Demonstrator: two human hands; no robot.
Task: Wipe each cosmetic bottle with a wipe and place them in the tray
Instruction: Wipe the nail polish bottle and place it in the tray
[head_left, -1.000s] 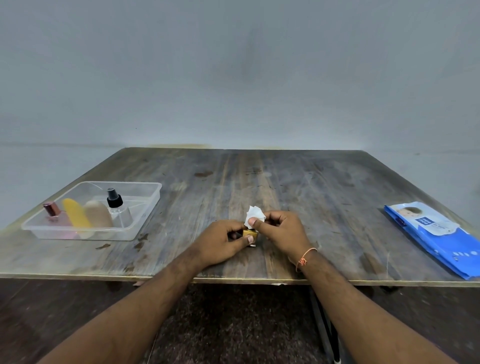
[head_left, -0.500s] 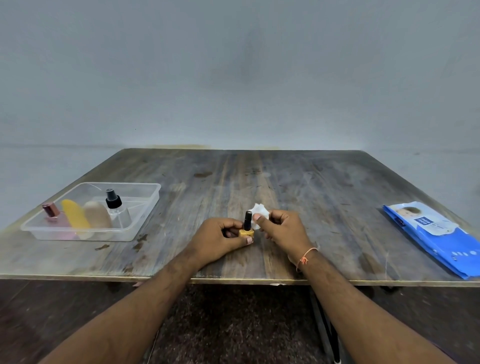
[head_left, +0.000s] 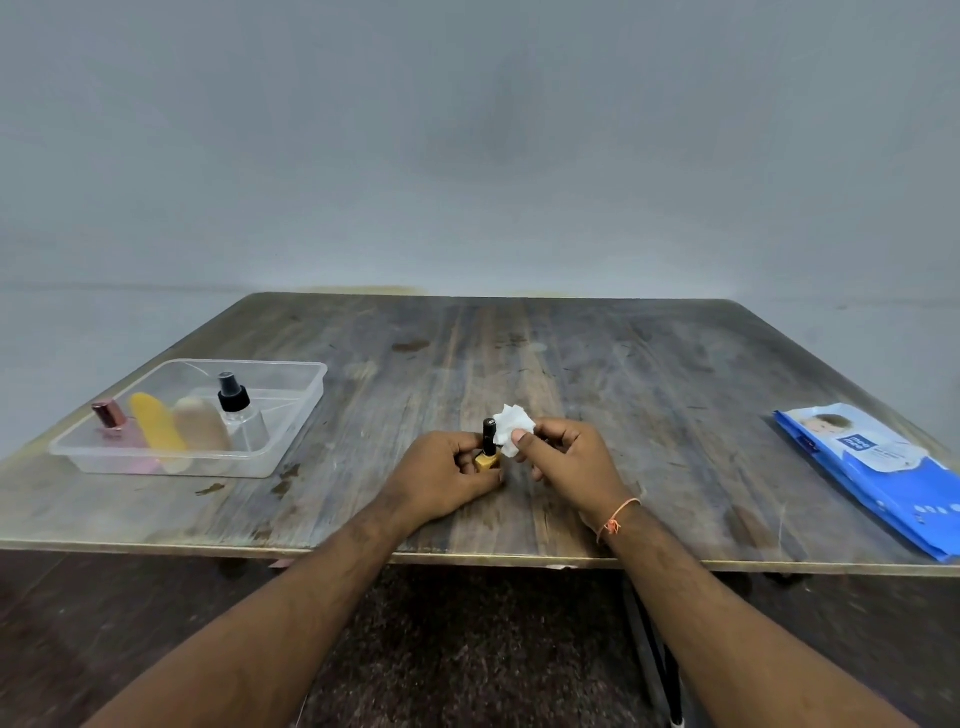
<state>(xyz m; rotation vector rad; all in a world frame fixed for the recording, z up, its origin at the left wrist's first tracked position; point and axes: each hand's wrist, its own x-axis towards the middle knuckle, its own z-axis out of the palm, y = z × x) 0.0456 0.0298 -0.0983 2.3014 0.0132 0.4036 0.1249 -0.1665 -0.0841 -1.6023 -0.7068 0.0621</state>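
yellow bottle (head_left: 487, 460), black cap, upright, table centre | crumpled white wipe (head_left: 511, 432) touching cap | clear tray (head_left: 291, 410) left

a worn, streaked wooden tabletop (head_left: 597, 395) carries a clear plastic tray (head_left: 291, 415) near its left edge and a blue pack of wipes (head_left: 883, 467) lying flat at its right edge, the two well apart. dark stains mark the wood just beside the tray.

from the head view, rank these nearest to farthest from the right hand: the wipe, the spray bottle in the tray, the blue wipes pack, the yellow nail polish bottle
1. The wipe, pinched in the right hand itself.
2. The yellow nail polish bottle, just left of it, held by the left hand.
3 and 4. The blue wipes pack, far right, and the spray bottle, in the tray far left: too close to call.
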